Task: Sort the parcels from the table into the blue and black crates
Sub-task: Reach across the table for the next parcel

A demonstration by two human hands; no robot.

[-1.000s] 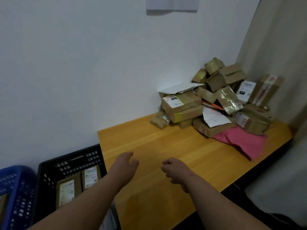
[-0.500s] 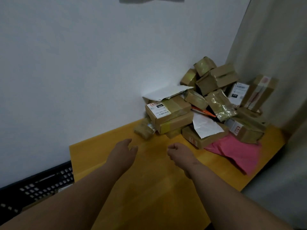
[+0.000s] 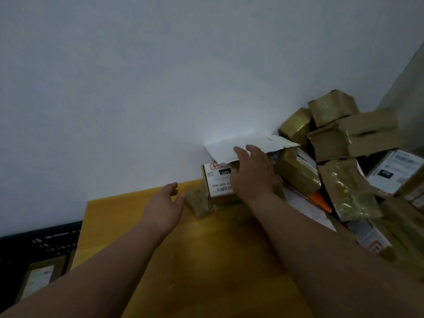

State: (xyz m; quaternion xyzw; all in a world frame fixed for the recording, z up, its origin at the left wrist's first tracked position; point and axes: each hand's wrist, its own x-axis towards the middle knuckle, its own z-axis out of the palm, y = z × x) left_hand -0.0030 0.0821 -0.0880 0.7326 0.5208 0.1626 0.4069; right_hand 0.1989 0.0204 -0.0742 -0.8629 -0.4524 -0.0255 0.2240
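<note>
A heap of brown taped parcels (image 3: 348, 138) fills the table's back right corner. My right hand (image 3: 252, 173) lies open over a labelled cardboard box (image 3: 218, 182), its fingers spread just under a white envelope (image 3: 250, 145) resting on top; whether they touch it I cannot tell. My left hand (image 3: 166, 204) hovers open above the yellow table (image 3: 206, 260), its thumb close to a small brown packet (image 3: 198, 201) lying beside the box. The black crate (image 3: 39, 242) sits low at the left and holds labelled parcels (image 3: 37, 278). The blue crate is out of view.
A white wall rises directly behind the table. An orange strip (image 3: 321, 201) and white mailers (image 3: 394, 171) lie among the boxes on the right. A grey curtain (image 3: 410, 76) hangs at the far right.
Both hands moved forward to the pile; the right one opened over the labelled box and the left one reached the small packet. The view closed in, and the pink bag left the frame.
</note>
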